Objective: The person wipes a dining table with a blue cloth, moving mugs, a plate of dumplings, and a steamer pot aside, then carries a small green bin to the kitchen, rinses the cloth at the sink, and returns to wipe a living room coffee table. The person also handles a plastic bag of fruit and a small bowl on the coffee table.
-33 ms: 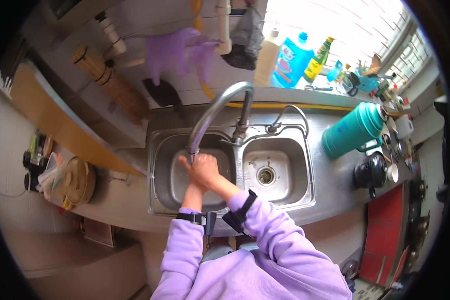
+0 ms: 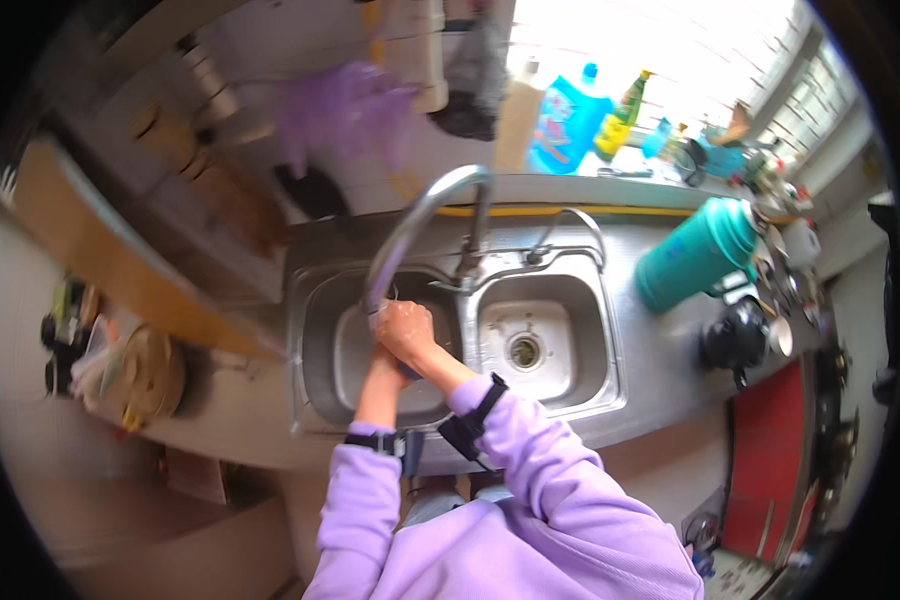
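While the right hand (image 2: 406,328) curls over the left hand (image 2: 384,362), what either grips, or the left's opening, I cannot tell. Beside them the tap (image 2: 394,240), from the sink (image 2: 469,325)'s back edge, looks rigid, probably slippery, best held mid-arch.

left basin (image 2: 332,360) | right basin (image 2: 560,360) alongside | faucet base (image 2: 470,265) behind both | flask (image 2: 692,258) farther right | pot (image 2: 736,336) before flask
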{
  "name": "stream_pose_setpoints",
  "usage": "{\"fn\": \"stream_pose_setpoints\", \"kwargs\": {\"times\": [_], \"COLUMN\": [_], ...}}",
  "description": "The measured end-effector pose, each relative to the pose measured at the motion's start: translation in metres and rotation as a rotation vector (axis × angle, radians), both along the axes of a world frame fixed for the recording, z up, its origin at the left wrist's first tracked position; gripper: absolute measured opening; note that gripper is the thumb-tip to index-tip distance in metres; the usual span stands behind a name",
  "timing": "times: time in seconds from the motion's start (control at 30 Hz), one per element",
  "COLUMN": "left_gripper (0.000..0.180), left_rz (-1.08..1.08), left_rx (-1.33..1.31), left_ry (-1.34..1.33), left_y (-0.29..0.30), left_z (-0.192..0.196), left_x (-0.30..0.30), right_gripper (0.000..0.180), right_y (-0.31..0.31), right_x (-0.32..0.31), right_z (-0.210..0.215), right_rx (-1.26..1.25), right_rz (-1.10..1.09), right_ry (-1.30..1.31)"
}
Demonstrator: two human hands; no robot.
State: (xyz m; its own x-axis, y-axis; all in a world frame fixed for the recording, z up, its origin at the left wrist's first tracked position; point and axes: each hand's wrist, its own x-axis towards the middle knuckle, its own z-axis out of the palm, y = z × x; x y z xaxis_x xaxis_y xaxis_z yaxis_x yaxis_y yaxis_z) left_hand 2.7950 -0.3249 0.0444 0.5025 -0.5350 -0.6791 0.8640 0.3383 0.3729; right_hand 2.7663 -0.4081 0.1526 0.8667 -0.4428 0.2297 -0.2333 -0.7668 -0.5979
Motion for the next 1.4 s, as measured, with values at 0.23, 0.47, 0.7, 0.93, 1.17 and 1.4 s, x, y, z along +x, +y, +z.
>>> {"fn": "stream_pose_setpoints", "kwargs": {"times": [0.23,0.47,0.7,0.93,1.17,1.4], "left_gripper": [0.05,0.054,0.042,0.039,0.045,0.048], "left_rz": [-0.224,-0.227,-0.119,-0.255,-0.236,-0.304], "left_rx": [-0.282,-0.121,-0.031,-0.185,-0.093,-0.036], "left_ry": [-0.144,-0.237,-0.304,-0.334,-0.237,-0.238], "left_y": [-0.033,0.001,0.027,0.0,-0.004,0.005], "left_z": [0.013,0.041,0.023,0.003,0.021,0.027], "left_x": [0.011,0.026,0.023,0.026,0.028,0.024], "right_gripper": [0.036,0.062,0.037,0.03,0.035,0.024], "right_y": [-0.01,-0.052,-0.071,-0.017,-0.01,-0.015], "right_x": [-0.009,-0.009,-0.03,-0.022,-0.013,-0.018], "right_z": [-0.003,-0.037,-0.026,0.004,-0.011,-0.022], "right_rx": [0.122,0.58,1.052,0.196,0.3,0.186], "right_rz": [0.467,0.085,0.337,0.558,-0.085,-0.151], "right_ry": [0.063,0.169,0.006,-0.139,-0.295,-0.313]}}
